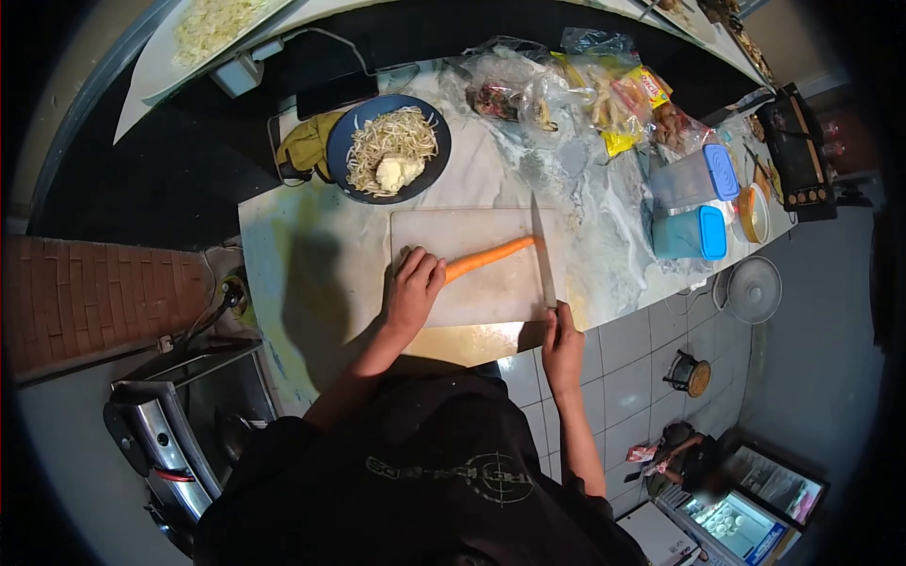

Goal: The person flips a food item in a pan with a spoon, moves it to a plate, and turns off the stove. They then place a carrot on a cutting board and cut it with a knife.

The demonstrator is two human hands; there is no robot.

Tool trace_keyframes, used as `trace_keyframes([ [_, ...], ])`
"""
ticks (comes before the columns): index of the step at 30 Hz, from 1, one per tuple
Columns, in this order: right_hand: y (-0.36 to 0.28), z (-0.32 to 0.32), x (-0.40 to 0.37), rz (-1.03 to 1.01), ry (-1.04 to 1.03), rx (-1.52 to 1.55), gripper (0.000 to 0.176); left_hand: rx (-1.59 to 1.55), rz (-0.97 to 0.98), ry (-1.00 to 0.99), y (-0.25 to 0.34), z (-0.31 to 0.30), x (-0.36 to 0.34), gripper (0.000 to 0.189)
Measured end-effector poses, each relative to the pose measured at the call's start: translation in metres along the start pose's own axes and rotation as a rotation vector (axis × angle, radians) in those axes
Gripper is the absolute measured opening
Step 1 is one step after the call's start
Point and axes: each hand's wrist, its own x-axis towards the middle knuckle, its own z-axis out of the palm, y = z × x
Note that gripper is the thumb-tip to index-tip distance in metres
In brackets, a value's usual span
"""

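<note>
Person stands at the counter point(311, 255) and the carrot point(491, 255) lies on the pale cutting board point(491, 297), thin end pointing to the person's right. Left hand point(412, 286) is curled down over the thick end, fingers bunched together and clamped on it. Right hand point(563, 341) is wrapped tight round the knife point(540, 250) handle, blade running away from the body, with its edge at the carrot's tip. To do the cut well, I'd say: keep the left fingertips tucked back, hold the carrot from rolling, bring the blade square across it and work from the tip toward the holding hand. The board's near edge sits close to the counter edge, so it could slip. Hard to tell: whether the blade touches the carrot or hovers just above it, whether the carrot is peeled, and the thumb of either hand. Dark plate point(338, 151) behind the board holds pale strands, noodles or sprouts, unclear. Contents of the plastic bags point(528, 90) are not readable.
</note>
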Motion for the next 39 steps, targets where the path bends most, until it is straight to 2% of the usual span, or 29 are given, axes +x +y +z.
trace_keyframes([
  [2,-0.002,0.006,-0.006,-0.183,0.009,0.044,0.019,0.048,0.054,0.022,-0.001,0.000,0.001,0.016],
  [3,-0.012,0.005,-0.012,-0.142,-0.089,0.021,0.019,0.060,0.062,0.019,0.000,-0.001,0.002,0.015],
  [4,-0.010,0.011,-0.016,-0.214,-0.117,0.043,0.020,0.061,0.062,0.016,0.001,-0.001,0.001,0.015],
  [7,-0.003,0.014,-0.013,-0.192,-0.152,0.052,0.020,0.054,0.054,0.005,0.001,-0.002,0.001,0.015],
  [9,-0.002,0.003,-0.003,0.006,-0.070,0.032,0.020,0.041,0.074,0.013,0.002,-0.003,0.002,0.015],
  [12,-0.003,-0.007,0.009,0.040,0.025,-0.065,0.020,0.064,0.072,-0.009,0.002,-0.003,0.001,0.014],
  [14,-0.005,-0.005,0.006,0.005,0.032,-0.063,0.020,0.070,0.088,-0.017,0.002,-0.004,0.001,0.014],
  [17,-0.008,0.003,0.000,-0.164,-0.093,0.040,0.021,0.058,0.093,-0.034,0.004,-0.006,0.001,0.014],
  [20,0.005,0.000,0.006,-0.118,-0.176,0.029,0.022,0.030,0.108,-0.080,0.005,-0.009,-0.001,0.014],
  [22,0.010,-0.011,0.014,-0.043,-0.174,-0.028,0.022,0.026,0.126,-0.105,0.005,-0.010,-0.002,0.014],
  [25,0.014,-0.018,0.021,-0.123,0.026,-0.073,0.022,0.043,0.140,-0.105,0.005,-0.008,-0.003,0.014],
  [30,0.006,-0.012,0.010,-0.217,-0.038,-0.034,0.020,0.030,0.139,-0.132,0.003,-0.010,-0.004,0.016],
  [32,0.009,-0.008,0.008,-0.185,-0.156,-0.017,0.021,0.043,0.168,-0.136,0.005,-0.012,-0.004,0.018],
  [36,0.015,-0.016,0.020,-0.056,-0.050,-0.064,0.020,0.095,0.202,-0.127,0.006,-0.012,-0.008,0.020],
  [38,0.008,-0.013,0.015,-0.105,-0.005,-0.067,0.019,0.076,0.186,-0.131,0.007,-0.011,-0.008,0.021],
  [39,-0.001,-0.014,0.010,-0.127,-0.045,-0.051,0.020,0.057,0.169,-0.132,0.008,-0.011,-0.008,0.022],
])
